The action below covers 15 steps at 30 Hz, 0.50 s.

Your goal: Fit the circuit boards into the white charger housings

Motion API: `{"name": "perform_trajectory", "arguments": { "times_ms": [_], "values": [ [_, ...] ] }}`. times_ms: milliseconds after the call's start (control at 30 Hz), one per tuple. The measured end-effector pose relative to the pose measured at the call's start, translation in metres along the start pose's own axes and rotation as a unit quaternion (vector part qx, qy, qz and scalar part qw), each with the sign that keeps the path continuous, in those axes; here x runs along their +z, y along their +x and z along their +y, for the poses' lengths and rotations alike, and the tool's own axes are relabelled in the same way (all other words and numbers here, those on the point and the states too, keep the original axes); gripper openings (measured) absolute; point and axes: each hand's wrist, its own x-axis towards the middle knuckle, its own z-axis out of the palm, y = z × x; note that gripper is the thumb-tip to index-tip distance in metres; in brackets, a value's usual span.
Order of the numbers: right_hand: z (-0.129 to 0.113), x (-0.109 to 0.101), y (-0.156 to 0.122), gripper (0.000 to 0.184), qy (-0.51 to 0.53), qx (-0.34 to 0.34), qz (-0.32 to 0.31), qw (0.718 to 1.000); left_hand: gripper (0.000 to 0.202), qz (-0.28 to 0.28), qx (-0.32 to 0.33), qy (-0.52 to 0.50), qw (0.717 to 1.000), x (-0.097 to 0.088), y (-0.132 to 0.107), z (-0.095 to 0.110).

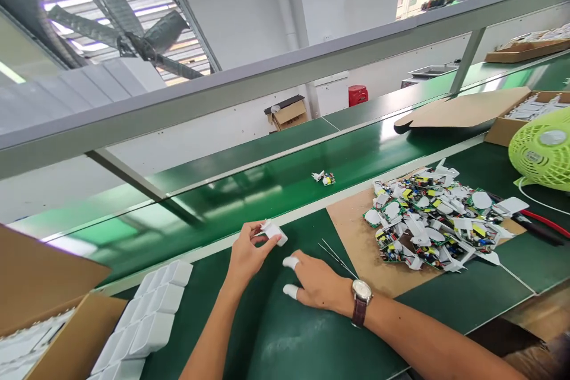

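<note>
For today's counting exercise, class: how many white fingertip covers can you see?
2, both on the right hand: the upper cover on a finger, the lower cover on the thumb. More may be hidden beneath that hand.

Left of the heap of circuit boards [427, 219], my left fingers [267, 246] pinch a small white casing [276, 234]. Closer to the heap on that side, my right fingers [291, 262] are spread apart, two capped in white, with a watch [361, 290] at my wrist. The heap rests on brown sheeting [351, 231] over the green tabletop [307, 338]. White cups [155, 323] sit in rows well left of the heap; a lime-green fan [541, 151] stands to its right.
</note>
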Motion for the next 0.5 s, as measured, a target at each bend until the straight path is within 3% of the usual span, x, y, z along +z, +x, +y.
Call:
{"name": "perform_trajectory", "arguments": {
  "times_ms": [67, 133, 200, 300, 400, 500],
  "values": [
    [0.004, 0.004, 0.000, 0.035, -0.077, -0.094, -0.019, 0.992, 0.054, -0.040, 0.031, -0.024, 0.998, 0.016, 0.017, 0.016],
    [0.007, 0.008, 0.000, 0.028, -0.126, -0.144, -0.022, 0.981, 0.050, -0.105, 0.059, -0.038, 0.992, 0.039, 0.027, 0.030],
    [0.009, 0.011, 0.001, 0.027, -0.147, -0.156, -0.011, 0.977, 0.046, -0.155, 0.076, -0.042, 0.984, 0.066, 0.034, 0.038],
    [0.011, 0.014, 0.001, 0.027, -0.156, -0.161, 0.009, 0.975, 0.045, -0.172, 0.079, -0.048, 0.981, 0.097, 0.043, 0.037],
    [0.012, 0.018, 0.001, 0.027, -0.169, -0.169, 0.011, 0.971, 0.054, -0.172, 0.076, -0.047, 0.981, 0.108, 0.051, 0.028],
    [0.013, 0.020, 0.001, 0.022, -0.181, -0.175, 0.017, 0.968, 0.071, -0.181, 0.086, -0.063, 0.978, 0.102, 0.064, 0.018]
  ]
}}
